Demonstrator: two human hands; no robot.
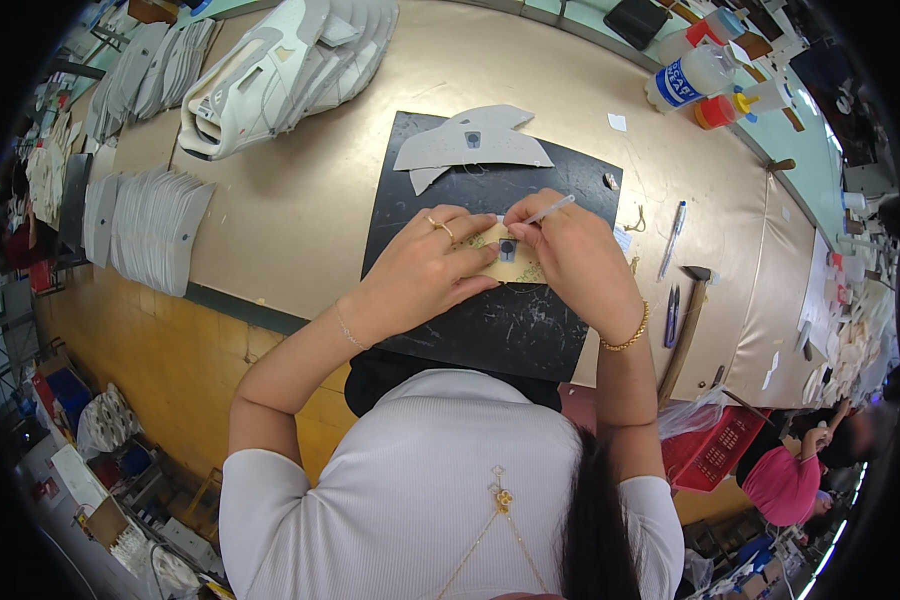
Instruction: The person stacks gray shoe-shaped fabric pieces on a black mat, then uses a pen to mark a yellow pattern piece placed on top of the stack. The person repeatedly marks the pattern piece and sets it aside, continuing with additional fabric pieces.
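A small yellowish piece [527, 268] with a dark blue mark [508, 249] lies on the black mat [440, 335] in front of me. My left hand [420, 265] rests on its left side, fingers apart and tips pressing near its edges. Over its right side, my right hand [578, 255] is closed in a pinch around a thin, whitish pen-like stick [553, 208], whose lower tip is hidden by my fingers. Just beyond, grey shoe-upper pieces [475, 150] overlap on the mat's far end; the top one bears a similar dark mark.
Stacked shoe uppers [270, 80] stand far left, with piled grey pieces [155, 230] nearer. To the right lie a pen [673, 240], small dark-blue snips [672, 318] and a hammer [685, 345]. Bottles [690, 78] line the far right; a red basket [715, 448] sits below the table edge.
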